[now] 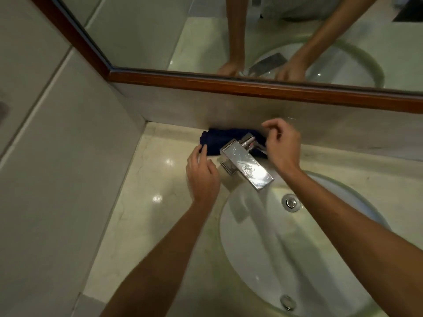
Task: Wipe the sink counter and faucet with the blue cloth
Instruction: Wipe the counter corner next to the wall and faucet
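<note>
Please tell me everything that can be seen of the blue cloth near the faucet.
The blue cloth is dark navy and looks soft, like a small towel. It lies bunched on the pale counter, against the back wall and behind the chrome faucet, which hides its middle part. Its left end looks rolled or folded. The left hand pinches this left end with the fingertips. The right hand is above the right end with curled fingers; whether it grips the cloth there, I cannot tell.

The faucet (247,162) hides the middle of the blue cloth (219,139). The right hand (282,145) covers the cloth's end at 3 o'clock. The sink (263,248) is cut off at 5 o'clock. Both arms leave the picture at 6 o'clock.
</note>
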Available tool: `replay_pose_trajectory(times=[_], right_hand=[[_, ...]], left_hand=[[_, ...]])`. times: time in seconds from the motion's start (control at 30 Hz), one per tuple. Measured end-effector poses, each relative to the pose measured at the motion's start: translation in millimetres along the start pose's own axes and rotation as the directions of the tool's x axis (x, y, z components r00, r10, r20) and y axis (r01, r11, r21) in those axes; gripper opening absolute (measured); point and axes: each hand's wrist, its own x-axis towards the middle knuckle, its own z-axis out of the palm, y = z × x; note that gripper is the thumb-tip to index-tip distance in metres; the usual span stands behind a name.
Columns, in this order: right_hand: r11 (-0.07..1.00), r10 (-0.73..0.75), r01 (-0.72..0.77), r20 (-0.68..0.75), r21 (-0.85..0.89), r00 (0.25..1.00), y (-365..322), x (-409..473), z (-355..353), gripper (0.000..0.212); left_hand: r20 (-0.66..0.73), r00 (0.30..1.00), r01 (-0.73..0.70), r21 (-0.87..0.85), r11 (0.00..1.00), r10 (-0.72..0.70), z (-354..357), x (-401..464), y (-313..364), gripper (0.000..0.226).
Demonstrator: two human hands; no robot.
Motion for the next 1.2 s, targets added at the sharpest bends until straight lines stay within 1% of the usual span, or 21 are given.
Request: replay_pose_trajectory(times=[0.03,0.07,0.1,0.13,0.17,0.2,0.23,0.33,0.37,0.47,0.57,0.6,0.67,0.73,0.77,0.83,0.9,0.97,1.07,1.13,1.2], right_hand=[[0.998,-0.002,0.003,0.013,-0.067,1.000,15,6,-5,0.032],[0.991,-0.030,0.041,0.083,-0.127,0.996,29,11,-9,0.036],[0.977,-0.089,0.123,0.192,-0.172,0.977,41,13,-9,0.040],[0.949,-0.170,0.240,0.310,-0.205,0.935,51,15,-8,0.043],[0.903,-0.247,0.363,0.414,-0.231,0.876,60,17,-4,0.046],[0.857,-0.295,0.452,0.482,-0.249,0.825,70,17,2,0.049],[0.827,-0.324,0.497,0.500,-0.263,0.803,77,17,8,0.047],[0.813,-0.415,0.524,0.377,-0.256,0.828,89,16,25,0.027],[0.812,-0.438,0.530,0.342,-0.247,0.831,95,16,24,0.024],[0.824,-0.419,0.486,0.266,-0.290,0.868,120,13,-8,0.029],[0.823,-0.376,0.410,0.165,-0.393,0.912,151,2,-69,0.028],[0.803,-0.355,0.393,0.170,-0.447,0.919,154,0,-88,0.031],[0.721,-0.326,0.396,0.226,-0.569,0.918,144,1,-110,0.039],[0.669,-0.348,0.468,0.313,-0.578,0.884,123,9,-108,0.049],[0.645,-0.369,0.533,0.387,-0.548,0.845,114,15,-100,0.057],[0.556,-0.385,0.672,0.564,-0.490,0.730,107,26,-74,0.066],[0.475,-0.396,0.762,0.666,-0.441,0.632,111,34,-47,0.062],[0.441,-0.445,0.787,0.657,-0.431,0.609,115,37,-25,0.057],[0.424,-0.519,0.783,0.587,-0.455,0.622,108,33,10,0.050],[0.434,-0.562,0.774,0.533,-0.460,0.632,99,28,34,0.040],[0.398,-0.583,0.767,0.507,-0.503,0.635,96,23,48,0.035]], left_hand=[[0.022,1.000,0.009,0.037,0.999,-0.010,3,-11,2,0.049],[0.045,0.999,0.002,0.075,0.997,-0.005,6,-18,2,0.049],[0.059,0.998,0.000,0.105,0.994,-0.007,10,-23,3,0.050],[0.057,0.998,0.009,0.120,0.993,-0.016,14,-26,2,0.051],[0.054,0.998,0.033,0.129,0.991,-0.040,18,-29,1,0.052],[0.051,0.997,0.057,0.141,0.988,-0.065,20,-30,0,0.053],[0.047,0.996,0.073,0.152,0.986,-0.081,22,-30,-1,0.054],[0.032,0.997,0.067,0.168,0.983,-0.074,26,-28,-2,0.055],[0.024,0.997,0.069,0.167,0.984,-0.074,26,-29,-2,0.054],[0.007,0.996,0.088,0.159,0.983,-0.090,28,-29,0,0.052],[-0.006,0.996,0.091,0.166,0.982,-0.091,28,-28,0,0.048],[-0.007,0.996,0.092,0.172,0.981,-0.092,27,-27,1,0.047],[-0.003,0.996,0.091,0.183,0.979,-0.092,26,-26,3,0.045],[-0.001,0.996,0.087,0.193,0.977,-0.089,26,-28,4,0.044],[0.000,0.996,0.089,0.190,0.978,-0.091,26,-28,4,0.043],[-0.001,0.995,0.093,0.186,0.978,-0.095,26,-28,4,0.043],[-0.001,0.995,0.103,0.191,0.976,-0.105,25,-28,4,0.043],[-0.001,0.995,0.099,0.189,0.977,-0.101,25,-28,4,0.042],[-0.009,0.996,0.093,0.189,0.978,-0.093,24,-28,3,0.040],[-0.009,0.996,0.091,0.192,0.977,-0.091,25,-28,3,0.040],[-0.013,0.995,0.098,0.194,0.976,-0.098,27,-28,3,0.040]])
